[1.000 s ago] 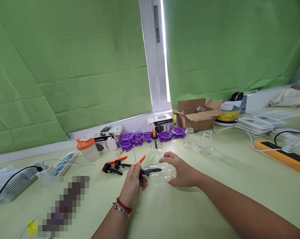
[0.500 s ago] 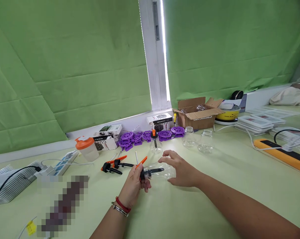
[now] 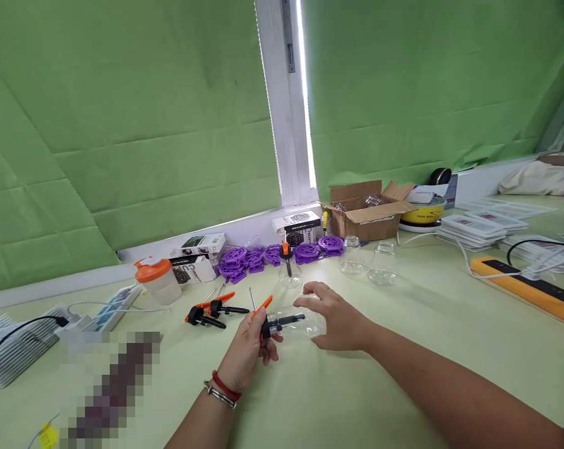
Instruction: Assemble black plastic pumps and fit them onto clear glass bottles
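The clear bottle (image 3: 314, 325) is held sideways between the left hand (image 3: 246, 350) and the right hand (image 3: 339, 319), its neck toward the left, with the black tube (image 3: 291, 320) of the pump top (image 3: 266, 328) inside it. The pump top is pinched by the left thumb and fingers; the bottle's wide end is clasped between spread right fingers and thumb.

The left hand (image 3: 248, 348) has brought the black cap (image 3: 265, 328) closer to the clear bottle (image 3: 316, 324), and the dark stem (image 3: 292, 320) (only slightly, from where I'm standing) reaches deeper inside.
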A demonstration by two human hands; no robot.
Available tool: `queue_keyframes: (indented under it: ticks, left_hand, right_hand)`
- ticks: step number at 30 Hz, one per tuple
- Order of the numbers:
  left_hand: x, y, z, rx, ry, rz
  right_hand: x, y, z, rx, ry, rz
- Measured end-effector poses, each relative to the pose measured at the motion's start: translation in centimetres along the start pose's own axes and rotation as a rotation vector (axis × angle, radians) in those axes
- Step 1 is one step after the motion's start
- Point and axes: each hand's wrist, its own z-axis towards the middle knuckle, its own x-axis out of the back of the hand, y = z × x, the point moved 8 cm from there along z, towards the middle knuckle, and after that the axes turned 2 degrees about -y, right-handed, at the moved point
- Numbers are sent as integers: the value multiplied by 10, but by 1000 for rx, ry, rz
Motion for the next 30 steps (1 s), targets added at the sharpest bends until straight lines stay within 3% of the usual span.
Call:
queue_keyframes:
  ticks: [6,11,17,26,30]
  left_hand:
    - [0,7,-3,-39,-3,49]
    - [2,6,-6,17,11,139]
    - [1,12,-6,-78,1,117]
    - [0,12,-8,-65,69,92]
    - [1,11,-8,-26,71,128]
  right_hand:
    - [4,-5,0,12,2,34]
    - [6,-13,-1,142,32,-11]
    - [11,-20,-2,240,74,-31]
    - [11,-24,-3,242,104,-96]
    - [9,-20,-2,194,24,37]
